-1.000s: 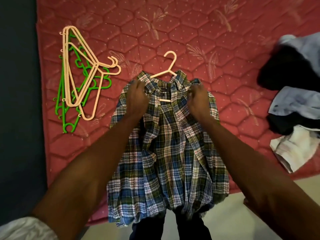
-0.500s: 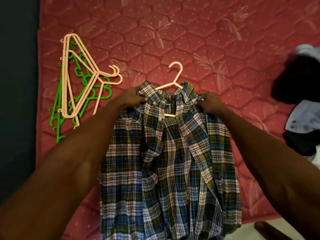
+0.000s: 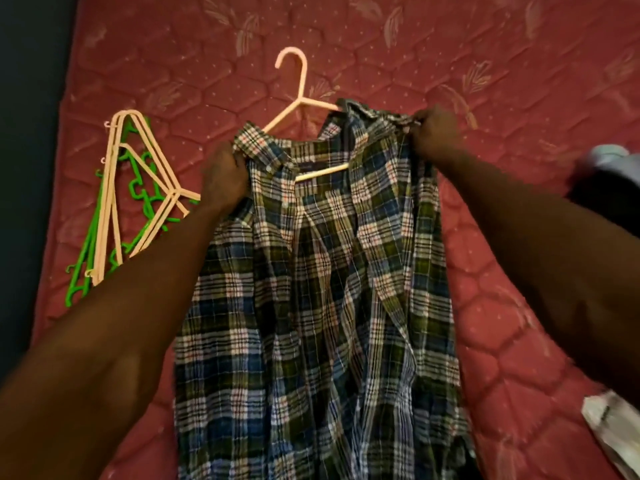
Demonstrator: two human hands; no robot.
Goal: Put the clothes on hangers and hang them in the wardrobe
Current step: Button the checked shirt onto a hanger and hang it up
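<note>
Shirt (image 3: 311, 289) on the bed (image 3: 485, 81), hanger (image 3: 298, 98) inside. My left hand (image 3: 225, 174) and right hand (image 3: 434, 129) pinch the shoulders, now spread wider; seating looks nearly done, I judge.

Compared with a second ago, the left hand (image 3: 225, 174) and right hand (image 3: 434, 131) are farther apart, pulling the collar of the plaid shirt (image 3: 311, 289) wider. The pink hanger (image 3: 298, 98) now shows more above the collar.
</note>
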